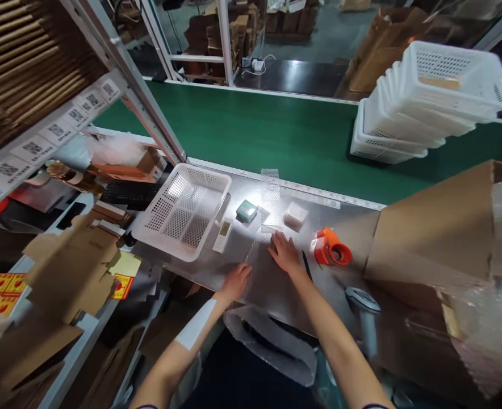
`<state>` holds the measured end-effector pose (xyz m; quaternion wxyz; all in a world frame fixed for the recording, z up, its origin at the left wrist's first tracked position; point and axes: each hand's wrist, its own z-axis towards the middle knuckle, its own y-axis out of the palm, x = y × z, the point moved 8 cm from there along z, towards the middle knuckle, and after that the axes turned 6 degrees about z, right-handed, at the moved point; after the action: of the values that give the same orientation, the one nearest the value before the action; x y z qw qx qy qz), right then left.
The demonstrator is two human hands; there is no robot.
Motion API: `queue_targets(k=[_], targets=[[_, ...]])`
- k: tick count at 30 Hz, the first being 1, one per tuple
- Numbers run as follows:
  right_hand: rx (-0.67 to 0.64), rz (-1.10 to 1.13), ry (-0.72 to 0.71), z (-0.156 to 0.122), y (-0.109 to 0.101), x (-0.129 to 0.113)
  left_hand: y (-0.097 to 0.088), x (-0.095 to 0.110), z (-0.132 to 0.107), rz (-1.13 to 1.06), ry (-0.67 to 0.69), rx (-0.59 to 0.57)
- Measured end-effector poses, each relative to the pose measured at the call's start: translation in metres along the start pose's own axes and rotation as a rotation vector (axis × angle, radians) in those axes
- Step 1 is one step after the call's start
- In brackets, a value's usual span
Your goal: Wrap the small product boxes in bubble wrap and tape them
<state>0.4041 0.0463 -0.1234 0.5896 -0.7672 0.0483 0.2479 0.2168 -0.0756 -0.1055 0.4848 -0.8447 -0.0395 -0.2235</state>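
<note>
My left hand (235, 280) rests with loosely curled fingers on the near left edge of a clear bubble wrap sheet (264, 238) spread on the steel bench (276, 289). My right hand (283, 251) lies flat, fingers stretched out, on the same sheet a little farther in. Just beyond the hands sit a small teal box (246, 211), a small wrapped pink packet (295, 216) and a slim white box (222, 234). A black pen (306, 265) lies right of my right wrist.
An empty white basket (183, 210) stands left of the sheet. An orange tape dispenser (331, 248) and a handheld scanner (362, 307) are at the right, beside a large cardboard box (438, 238). Stacked white baskets (425, 102) sit on the green conveyor (276, 130). Shelving with flat cartons (67, 267) fills the left.
</note>
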Motion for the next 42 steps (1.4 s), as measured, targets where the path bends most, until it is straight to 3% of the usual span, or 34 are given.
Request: queue_targets(k=[2, 4, 7, 9, 12, 15, 18, 21, 23, 27, 34, 42], targets=[[0.221, 0.069, 0.114, -0.031, -0.015, 0.018, -0.010, -0.001, 0.019, 0.021, -0.026, -0.014], [0.357, 0.070, 0.350, -0.073, -0.024, 0.046, -0.018, -0.001, 0.032, 0.048, -0.034, -0.022], [0.271, 0.033, 0.666, -0.128, -0.018, 0.081, -0.027, -0.004, 0.039, 0.098, -0.047, 0.013], [0.168, 0.065, 0.706, -0.143, -0.011, 0.090, -0.031, -0.005, 0.042, 0.121, -0.064, 0.045], [0.142, 0.210, 0.677, -0.145, -0.009, 0.096, -0.031, -0.004, 0.049, 0.121, -0.063, 0.087], [0.137, 0.508, 0.715, -0.146, -0.004, 0.099, -0.029, -0.004, 0.054, 0.081, -0.034, 0.087], [0.073, 0.715, 0.586, -0.141, 0.002, 0.076, -0.027, -0.010, 0.056, 0.031, -0.023, 0.032], [-0.091, 0.524, 0.273, -0.129, 0.002, 0.023, -0.028, -0.016, 0.059, 0.025, 0.002, -0.013], [-0.244, 0.310, 0.146, -0.120, 0.007, -0.012, -0.030, -0.016, 0.061, 0.044, 0.033, -0.021], [-0.474, -0.004, 0.153, -0.101, 0.018, -0.046, -0.035, -0.014, 0.065, 0.083, 0.076, -0.013], [-0.556, -0.182, 0.100, -0.086, 0.037, -0.051, -0.041, -0.013, 0.061, 0.107, 0.083, -0.039], [-0.542, -0.171, 0.137, -0.107, 0.050, -0.027, -0.042, -0.015, 0.060, 0.157, 0.068, -0.057]])
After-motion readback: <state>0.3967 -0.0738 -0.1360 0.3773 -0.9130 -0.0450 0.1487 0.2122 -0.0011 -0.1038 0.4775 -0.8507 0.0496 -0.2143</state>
